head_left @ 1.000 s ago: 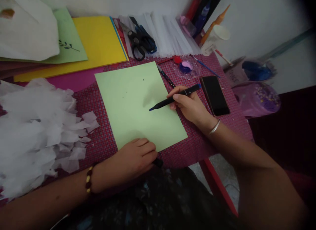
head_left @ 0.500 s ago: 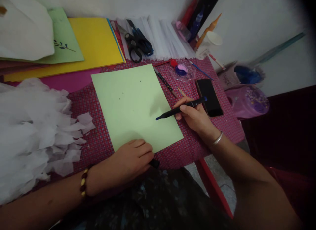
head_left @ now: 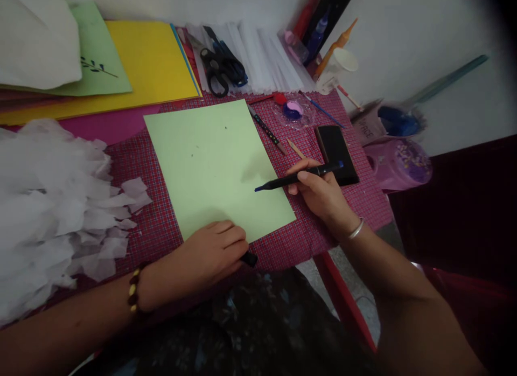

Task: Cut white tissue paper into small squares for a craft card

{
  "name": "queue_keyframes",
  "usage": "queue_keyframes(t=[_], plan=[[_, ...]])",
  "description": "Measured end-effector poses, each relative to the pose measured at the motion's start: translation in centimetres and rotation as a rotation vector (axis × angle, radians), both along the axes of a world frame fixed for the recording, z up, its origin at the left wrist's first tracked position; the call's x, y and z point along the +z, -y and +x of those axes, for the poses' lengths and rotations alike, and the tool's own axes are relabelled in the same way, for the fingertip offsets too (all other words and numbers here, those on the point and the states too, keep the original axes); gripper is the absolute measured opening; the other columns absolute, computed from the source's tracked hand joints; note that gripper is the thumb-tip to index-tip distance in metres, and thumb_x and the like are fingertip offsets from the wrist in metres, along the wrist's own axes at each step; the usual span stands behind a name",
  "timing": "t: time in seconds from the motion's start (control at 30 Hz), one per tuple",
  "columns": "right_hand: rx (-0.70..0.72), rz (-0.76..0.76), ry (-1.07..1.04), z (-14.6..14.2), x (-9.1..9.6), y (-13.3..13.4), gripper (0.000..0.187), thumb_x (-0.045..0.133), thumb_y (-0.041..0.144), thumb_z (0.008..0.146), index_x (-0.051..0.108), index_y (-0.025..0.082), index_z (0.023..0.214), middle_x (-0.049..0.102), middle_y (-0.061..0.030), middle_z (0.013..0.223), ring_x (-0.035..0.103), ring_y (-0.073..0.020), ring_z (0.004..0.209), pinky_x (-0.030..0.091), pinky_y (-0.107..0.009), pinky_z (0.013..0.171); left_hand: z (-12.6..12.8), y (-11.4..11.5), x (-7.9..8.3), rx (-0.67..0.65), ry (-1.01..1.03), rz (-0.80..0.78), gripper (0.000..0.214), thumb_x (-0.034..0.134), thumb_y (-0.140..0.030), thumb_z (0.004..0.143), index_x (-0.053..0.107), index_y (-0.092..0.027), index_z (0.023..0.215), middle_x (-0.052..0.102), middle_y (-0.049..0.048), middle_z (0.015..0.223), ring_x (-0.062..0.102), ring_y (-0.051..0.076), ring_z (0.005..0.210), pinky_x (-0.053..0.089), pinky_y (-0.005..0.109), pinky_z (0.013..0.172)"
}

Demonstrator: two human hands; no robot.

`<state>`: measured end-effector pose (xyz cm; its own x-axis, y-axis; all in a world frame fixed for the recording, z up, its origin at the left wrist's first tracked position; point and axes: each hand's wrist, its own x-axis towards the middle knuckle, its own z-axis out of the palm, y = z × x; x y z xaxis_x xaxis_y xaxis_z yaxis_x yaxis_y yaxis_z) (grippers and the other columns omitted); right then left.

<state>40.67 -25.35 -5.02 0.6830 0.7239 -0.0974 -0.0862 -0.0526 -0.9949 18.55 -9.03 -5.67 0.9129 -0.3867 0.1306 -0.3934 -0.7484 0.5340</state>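
A pale green sheet of paper (head_left: 214, 166) lies on the checked tablecloth, with a few tiny dark specks on it. My right hand (head_left: 319, 195) is closed around a black marker (head_left: 285, 180) with blue ends, its tip over the right part of the sheet. Whether the tip touches the paper I cannot tell. My left hand (head_left: 214, 252) rests at the sheet's near edge, fingers curled around a black pen cap (head_left: 249, 258), most of which is hidden by the hand.
White tissue paper pieces (head_left: 52, 214) are heaped at left. Behind lie yellow paper (head_left: 149, 58), black scissors (head_left: 218, 69) and white paper strips (head_left: 254, 58). Right of the sheet are a patterned pencil (head_left: 267, 131), a paint dish (head_left: 297, 115) and a phone (head_left: 337, 155).
The whole view has shifted slightly, moving everything a little up and left. My right hand and the marker have moved slightly right relative to the sheet. No new mark shows on the paper.
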Motion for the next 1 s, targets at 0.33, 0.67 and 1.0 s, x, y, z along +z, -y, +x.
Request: queue_keyframes(t=[0.33,0.67,1.0], plan=[[0.134,0.004,0.188,-0.7,0.1,-4.4,0.012,0.066,0.032,0.090,0.069,0.022,0.096,0.067,0.0024,0.069,0.064,-0.0129,0.066,0.053,-0.029,0.066,0.2,0.0,-0.1,-0.013,0.006,0.007,0.010,0.053,-0.020,0.097,0.062,-0.015,0.095,0.064,0.0065,0.093,0.054,0.021,0.084,0.047,0.035,0.078],[0.157,0.027,0.141,0.3,-0.4,-4.1,0.007,0.065,0.025,0.089,0.069,0.021,0.087,0.063,0.0036,0.063,0.060,-0.0114,0.059,0.049,-0.026,0.062,0.1,-0.1,-0.2,-0.019,0.014,0.020,0.012,0.050,-0.018,0.098,0.062,-0.015,0.096,0.064,0.0060,0.093,0.054,0.021,0.084,0.046,0.035,0.078],[0.149,-0.025,0.111,1.6,-0.7,-0.5,0.013,0.067,0.035,0.085,0.071,0.023,0.080,0.056,0.0044,0.055,0.050,-0.0124,0.051,0.039,-0.028,0.052,0.2,-0.1,-0.1,0.006,0.049,-0.015,0.015,0.049,-0.021,0.099,0.063,-0.016,0.102,0.066,0.0069,0.095,0.057,0.019,0.086,0.047,0.032,0.079]])
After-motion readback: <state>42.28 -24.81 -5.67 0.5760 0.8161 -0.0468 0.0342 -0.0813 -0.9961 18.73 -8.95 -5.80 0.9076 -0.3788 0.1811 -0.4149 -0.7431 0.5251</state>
